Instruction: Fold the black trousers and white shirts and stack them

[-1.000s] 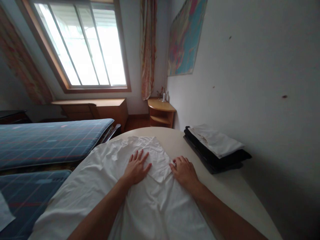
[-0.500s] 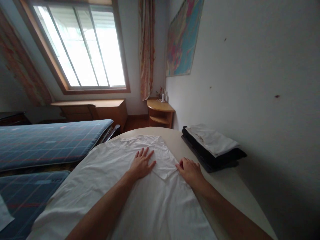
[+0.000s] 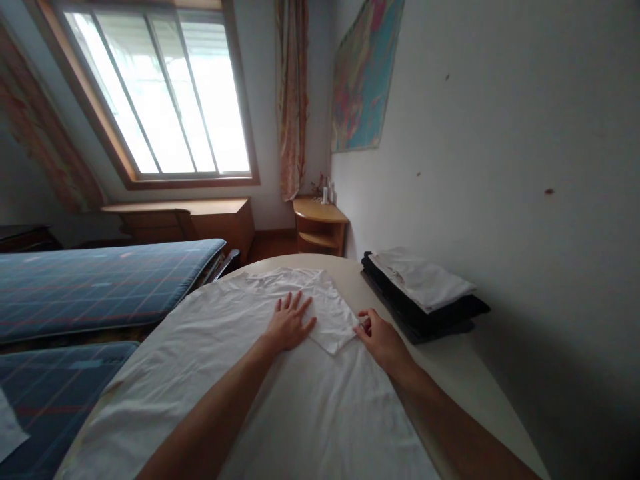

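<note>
A white T-shirt point(image 3: 320, 407) lies spread over the round table, its neckline toward the far edge and one sleeve folded inward on the right. My left hand point(image 3: 290, 323) rests flat on the upper part of the shirt, fingers spread, holding nothing. At the outer edge of the folded sleeve point(image 3: 334, 333) is my right hand point(image 3: 383, 340). Its fingers are curled, with a gap between thumb and index finger; the fingertips touch or nearly touch the cloth.
On the table point(image 3: 345, 273) at the right stands a stack of folded dark clothes point(image 3: 425, 320) topped by a folded white garment point(image 3: 420, 277). Blue plaid mattresses point(image 3: 110, 287) lie to the left. A wall point(image 3: 500, 233) borders the right side. A wooden corner shelf point(image 3: 320, 210) stands beyond.
My right hand has loosened from a pinch at the sleeve edge, its index finger lifted. My left hand has shifted slightly right and the sleeve lies a little flatter.
</note>
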Motion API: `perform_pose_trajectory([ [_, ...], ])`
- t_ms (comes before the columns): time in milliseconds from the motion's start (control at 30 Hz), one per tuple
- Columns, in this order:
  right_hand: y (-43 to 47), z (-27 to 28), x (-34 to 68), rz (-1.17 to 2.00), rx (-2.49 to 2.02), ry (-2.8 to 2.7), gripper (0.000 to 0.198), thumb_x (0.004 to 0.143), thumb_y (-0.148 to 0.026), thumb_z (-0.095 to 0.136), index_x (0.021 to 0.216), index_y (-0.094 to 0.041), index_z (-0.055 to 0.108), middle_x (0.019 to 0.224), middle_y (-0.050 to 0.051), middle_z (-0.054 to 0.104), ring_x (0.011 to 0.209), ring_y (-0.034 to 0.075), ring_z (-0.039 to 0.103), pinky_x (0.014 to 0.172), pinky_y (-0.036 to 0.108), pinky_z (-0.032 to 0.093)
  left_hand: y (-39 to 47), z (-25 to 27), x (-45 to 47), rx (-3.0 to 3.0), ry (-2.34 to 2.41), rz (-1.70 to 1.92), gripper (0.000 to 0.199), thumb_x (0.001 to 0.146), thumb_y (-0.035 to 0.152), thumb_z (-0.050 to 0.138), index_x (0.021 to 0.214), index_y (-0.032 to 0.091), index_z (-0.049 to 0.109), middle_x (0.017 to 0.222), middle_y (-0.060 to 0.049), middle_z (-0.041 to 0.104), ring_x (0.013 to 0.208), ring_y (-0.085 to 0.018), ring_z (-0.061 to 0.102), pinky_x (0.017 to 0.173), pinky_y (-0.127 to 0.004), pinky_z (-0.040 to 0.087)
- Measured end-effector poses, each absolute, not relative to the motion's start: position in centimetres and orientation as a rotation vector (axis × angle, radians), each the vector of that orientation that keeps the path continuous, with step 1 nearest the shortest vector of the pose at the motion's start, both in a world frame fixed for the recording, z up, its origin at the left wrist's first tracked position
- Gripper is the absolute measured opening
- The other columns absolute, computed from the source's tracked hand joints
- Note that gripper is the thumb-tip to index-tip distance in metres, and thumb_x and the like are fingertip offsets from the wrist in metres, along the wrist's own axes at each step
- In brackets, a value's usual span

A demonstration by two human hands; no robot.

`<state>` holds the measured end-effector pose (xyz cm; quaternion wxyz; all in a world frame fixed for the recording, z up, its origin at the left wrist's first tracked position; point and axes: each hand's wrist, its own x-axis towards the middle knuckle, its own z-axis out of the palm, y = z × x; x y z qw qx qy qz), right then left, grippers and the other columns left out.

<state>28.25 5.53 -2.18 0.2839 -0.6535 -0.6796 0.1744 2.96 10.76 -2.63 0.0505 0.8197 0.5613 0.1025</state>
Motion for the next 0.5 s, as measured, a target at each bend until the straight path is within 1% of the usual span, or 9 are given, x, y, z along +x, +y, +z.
perform_pose_trajectory([
  [33,5.3,-2.1,28.2,0.485,-1.703,-1.818,0.027,0.086,-0.025,0.058,0.113,-0.019,0.056,0.081,0.001,0.068,0.075,0.018,0.067,0.07,0.026,0.044,10.9,-2.4,3.2,2.491,1.717,0.339,0.06,0.095,0.054,0.044,0.149,0.026,0.043,0.161,-0.01,0.032,0.148,-0.037,0.023,0.118,-0.053,0.019],
  [100,4.8,-1.8,28.0,0.514,-1.637,-1.81,0.028,0.084,-0.023,0.058,0.112,-0.019,0.058,0.085,0.001,0.068,0.074,0.017,0.065,0.072,0.026,0.046,11.2,-1.8,3.9,2.48,1.743,0.405,0.049,0.097,0.048,0.044,0.136,0.022,0.057,0.153,-0.012,0.044,0.144,-0.035,0.033,0.116,-0.051,0.024],
  [167,4.2,-1.4,27.8,0.541,-1.603,-1.803,0.026,0.083,-0.021,0.057,0.109,-0.019,0.059,0.091,0.003,0.069,0.072,0.016,0.065,0.073,0.027,0.047,11.7,-1.0,5.2,2.472,1.759,0.464,0.039,0.098,0.04,0.041,0.122,0.019,0.064,0.142,-0.014,0.055,0.135,-0.032,0.045,0.113,-0.047,0.031],
  [233,3.5,-0.9,27.4,0.552,-1.577,-1.812,0.023,0.083,-0.02,0.055,0.106,-0.019,0.06,0.096,0.004,0.069,0.071,0.015,0.064,0.074,0.028,0.047,12.2,-0.2,6.7,2.464,1.749,0.495,0.035,0.099,0.037,0.041,0.118,0.019,0.065,0.128,-0.013,0.064,0.123,-0.028,0.056,0.106,-0.042,0.038],
  [333,2.6,-0.2,26.8,0.549,-1.542,-1.849,0.021,0.084,-0.019,0.053,0.103,-0.019,0.061,0.098,0.004,0.07,0.072,0.016,0.063,0.077,0.029,0.046,12.9,0.5,9.3,2.42,1.742,0.509,0.034,0.098,0.038,0.044,0.122,0.021,0.061,0.111,-0.011,0.072,0.106,-0.024,0.066,0.093,-0.036,0.047],
  [433,1.9,0.3,26.3,0.573,-1.519,-1.877,0.021,0.084,-0.018,0.053,0.102,-0.019,0.063,0.095,0.004,0.071,0.076,0.017,0.064,0.078,0.03,0.046,13.7,0.6,11.5,2.347,1.788,0.505,0.039,0.096,0.045,0.048,0.125,0.021,0.059,0.102,-0.011,0.074,0.101,-0.026,0.068,0.086,-0.036,0.05],
  [500,1.5,0.6,26.0,0.606,-1.498,-1.892,0.023,0.084,-0.016,0.052,0.103,-0.019,0.064,0.098,0.004,0.072,0.081,0.018,0.066,0.082,0.03,0.046,14.1,0.5,12.4,2.301,1.825,0.496,0.043,0.092,0.047,0.053,0.127,0.021,0.058,0.102,-0.013,0.074,0.102,-0.029,0.069,0.085,-0.038,0.05],
])
